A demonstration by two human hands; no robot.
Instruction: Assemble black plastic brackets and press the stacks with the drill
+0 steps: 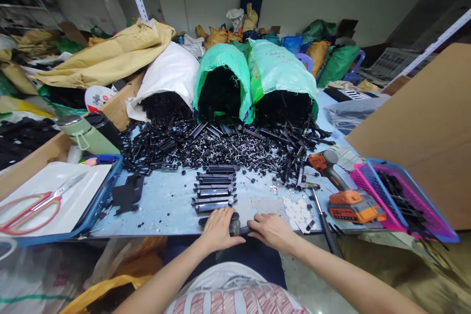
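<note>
My bare L forearm (171,277) & R forearm (342,274) angle in fr. the lower corners. L hand (221,229): palm down, fingers fwd, thumb out twd R hand (274,231), also palm down, fingers bent, pointing L. Hands close, a slight gap btwn.

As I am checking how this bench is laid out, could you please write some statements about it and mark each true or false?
1. The red-handled scissors lie on a white sheet. True.
2. The drill lies left of the scissors. False: it lies to their right.
3. Three open sacks lie behind the loose black parts. True.
4. The left hand holds the scissors. False: it rests over a dark part.
5. The white discs lie right of the row of long parts. True.
</note>
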